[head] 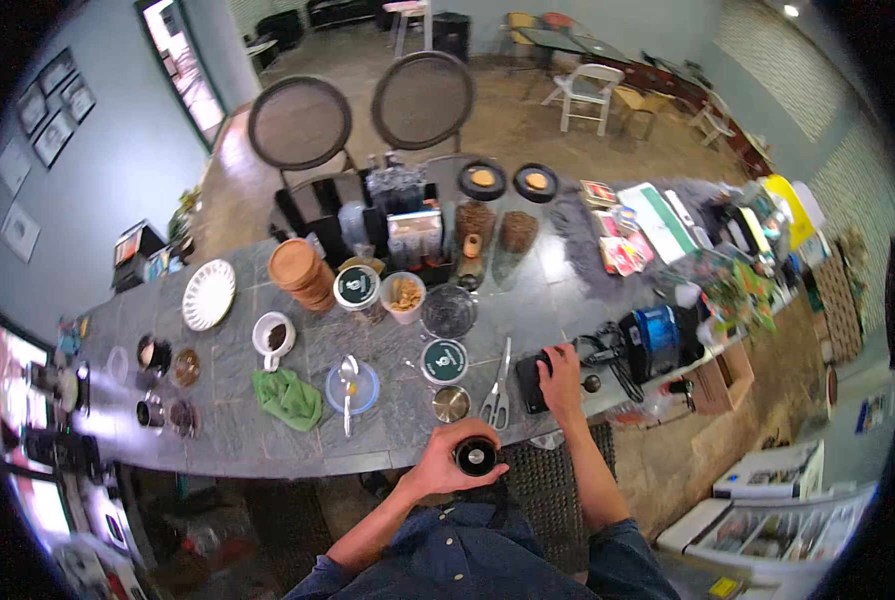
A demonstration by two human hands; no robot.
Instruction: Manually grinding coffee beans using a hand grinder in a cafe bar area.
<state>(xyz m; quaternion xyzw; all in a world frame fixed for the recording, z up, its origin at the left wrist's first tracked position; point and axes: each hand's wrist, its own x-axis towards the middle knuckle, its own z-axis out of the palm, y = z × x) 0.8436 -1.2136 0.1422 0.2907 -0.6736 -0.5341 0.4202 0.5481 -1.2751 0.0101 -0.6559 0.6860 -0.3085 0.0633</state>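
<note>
My left hand [441, 461] is wrapped around a black cylindrical container [475, 456] with a metal centre on its top, held at the counter's front edge. My right hand [561, 382] rests on a small black case or device [531, 384] on the counter; whether the fingers grip it is unclear. Between the two hands lie grey-handled scissors [497, 397]. A round metal lid or dish [451, 404] sits just beyond my left hand, below a jar lid with a green label [444, 361]. Further left, a spoon [348, 390] lies across a blue-rimmed plastic lid [373, 388].
A green cloth [287, 400], a white cup [273, 339] with dark grounds and a fluted white dish [209, 295] stand on the left. Terracotta saucers [301, 274], jars and a tub of snacks [402, 295] stand behind. Cables [616, 360] and a blue-fronted device [654, 337] lie right.
</note>
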